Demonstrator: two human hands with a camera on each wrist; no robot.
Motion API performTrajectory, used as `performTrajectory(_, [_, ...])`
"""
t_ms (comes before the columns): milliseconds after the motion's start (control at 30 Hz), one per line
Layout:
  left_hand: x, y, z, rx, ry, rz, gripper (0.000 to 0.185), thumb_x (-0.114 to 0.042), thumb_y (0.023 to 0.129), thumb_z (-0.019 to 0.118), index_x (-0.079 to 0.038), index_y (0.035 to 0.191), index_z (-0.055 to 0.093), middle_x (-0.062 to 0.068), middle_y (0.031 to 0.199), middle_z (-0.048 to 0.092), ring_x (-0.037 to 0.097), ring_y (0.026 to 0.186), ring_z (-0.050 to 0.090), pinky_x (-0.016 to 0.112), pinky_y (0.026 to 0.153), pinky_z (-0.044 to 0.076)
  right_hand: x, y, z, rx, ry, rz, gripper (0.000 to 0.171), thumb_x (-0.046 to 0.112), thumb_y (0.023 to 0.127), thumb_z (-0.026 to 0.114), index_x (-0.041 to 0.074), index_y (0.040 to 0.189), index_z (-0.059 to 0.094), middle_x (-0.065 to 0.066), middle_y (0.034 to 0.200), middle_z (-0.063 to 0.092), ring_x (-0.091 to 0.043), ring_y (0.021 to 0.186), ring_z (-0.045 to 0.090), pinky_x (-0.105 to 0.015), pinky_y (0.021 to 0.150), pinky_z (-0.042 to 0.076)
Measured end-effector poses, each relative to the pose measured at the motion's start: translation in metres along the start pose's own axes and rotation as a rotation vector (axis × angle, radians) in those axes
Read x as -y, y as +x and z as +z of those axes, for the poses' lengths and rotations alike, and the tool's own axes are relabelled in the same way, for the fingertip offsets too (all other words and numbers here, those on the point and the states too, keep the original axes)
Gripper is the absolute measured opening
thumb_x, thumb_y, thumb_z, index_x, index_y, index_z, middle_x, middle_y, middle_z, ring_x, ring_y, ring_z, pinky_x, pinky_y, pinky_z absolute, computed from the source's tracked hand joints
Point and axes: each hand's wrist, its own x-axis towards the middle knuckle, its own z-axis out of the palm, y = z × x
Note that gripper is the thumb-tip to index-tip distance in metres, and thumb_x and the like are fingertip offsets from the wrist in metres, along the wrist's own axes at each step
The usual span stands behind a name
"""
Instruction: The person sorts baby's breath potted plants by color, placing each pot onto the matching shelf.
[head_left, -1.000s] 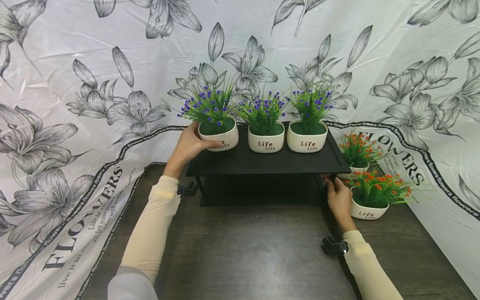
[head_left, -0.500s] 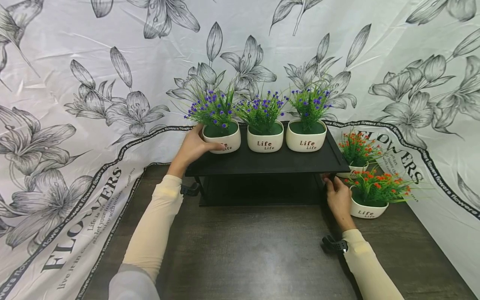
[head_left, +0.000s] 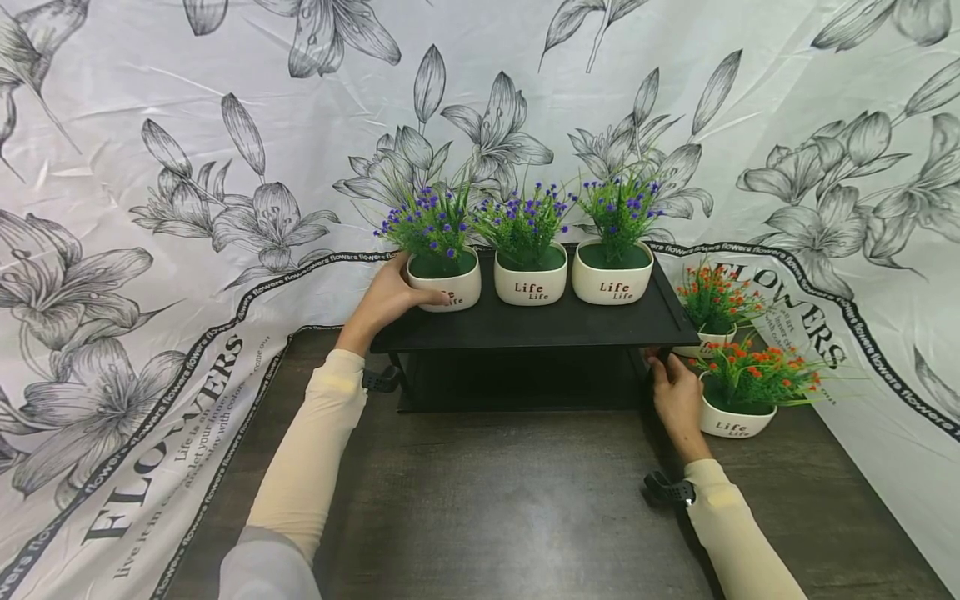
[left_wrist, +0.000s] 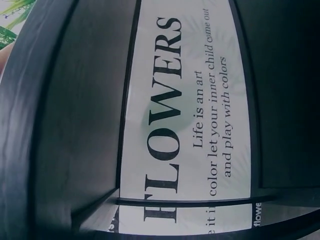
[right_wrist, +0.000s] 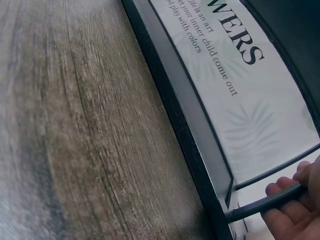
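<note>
My left hand (head_left: 386, 298) grips the leftmost white pot (head_left: 462, 292) of purple artificial flowers (head_left: 433, 221), thumb across its front lettering. This pot stands upright at the left part of a black two-tier shelf's top (head_left: 540, 327). Beside it on the shelf are a middle pot (head_left: 531, 287) and a right pot (head_left: 613, 283), both with purple flowers and "Life" lettering. At the shelf's right end my right hand (head_left: 677, 400) holds the front leg; the right wrist view shows fingers (right_wrist: 285, 217) curled round that thin black leg (right_wrist: 260, 206).
Two white pots with orange flowers, a rear one (head_left: 716, 337) and a front one (head_left: 738, 417), stand on the dark wooden table (head_left: 510, 500), right of the shelf. A white flower-printed cloth (head_left: 247, 167) hangs behind and at both sides.
My left hand has moved the leftmost pot slightly right and down, nearer the middle pot. The right hand has stayed on the shelf leg.
</note>
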Motion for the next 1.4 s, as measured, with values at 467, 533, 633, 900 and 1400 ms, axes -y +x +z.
performTrajectory(467, [0.0, -0.003, 0.001, 0.062, -0.067, -0.012, 0.112, -0.032, 0.085, 0.092, -0.009, 0.168, 0.021, 0.017, 0.147, 0.056, 0.037, 0.125, 0.064, 0.054, 0.109, 0.052, -0.002, 0.0, 0.0, -0.001, -0.012, 0.008, 0.029, 0.023, 0.111, 0.061, 0.002, 0.125, 0.074, -0.027, 0.116, 0.077, -0.048, 0.107, 0.072, -0.061, 0.087, 0.052])
performTrajectory(533, [0.001, -0.002, 0.001, 0.058, -0.061, -0.011, 0.114, -0.033, 0.084, 0.092, -0.009, 0.169, 0.019, 0.016, 0.147, 0.056, 0.036, 0.125, 0.064, 0.054, 0.109, 0.051, -0.002, 0.0, 0.001, -0.004, -0.012, 0.003, 0.028, 0.022, 0.111, 0.061, 0.001, 0.124, 0.074, -0.027, 0.115, 0.077, -0.048, 0.106, 0.073, -0.061, 0.086, 0.052])
performTrajectory(633, [0.002, -0.002, 0.0, 0.062, -0.062, -0.007, 0.117, -0.034, 0.085, 0.092, -0.01, 0.17, 0.016, 0.018, 0.151, 0.054, 0.037, 0.127, 0.063, 0.054, 0.11, 0.051, -0.001, -0.001, 0.001, -0.008, -0.014, 0.001, 0.028, 0.022, 0.111, 0.061, 0.002, 0.124, 0.075, -0.026, 0.115, 0.078, -0.047, 0.105, 0.073, -0.059, 0.085, 0.052])
performTrajectory(900, [0.003, -0.019, -0.015, 0.026, -0.14, 0.006, 0.11, -0.043, 0.094, 0.082, -0.015, 0.173, 0.01, 0.012, 0.177, 0.026, 0.034, 0.16, 0.036, 0.053, 0.128, 0.038, 0.0, 0.0, 0.002, -0.006, -0.015, 0.01, 0.029, 0.022, 0.111, 0.06, 0.001, 0.126, 0.074, -0.026, 0.115, 0.078, -0.047, 0.106, 0.074, -0.059, 0.085, 0.054])
performTrajectory(1400, [0.068, -0.086, -0.02, -0.41, -0.446, 0.237, 0.027, -0.004, 0.106, 0.065, 0.004, 0.132, 0.067, 0.006, 0.116, 0.078, 0.01, 0.108, 0.074, 0.019, 0.098, 0.058, -0.001, 0.0, 0.0, -0.029, -0.038, -0.01, 0.027, 0.023, 0.111, 0.061, 0.001, 0.119, 0.075, -0.025, 0.103, 0.079, -0.042, 0.091, 0.072, -0.045, 0.073, 0.048])
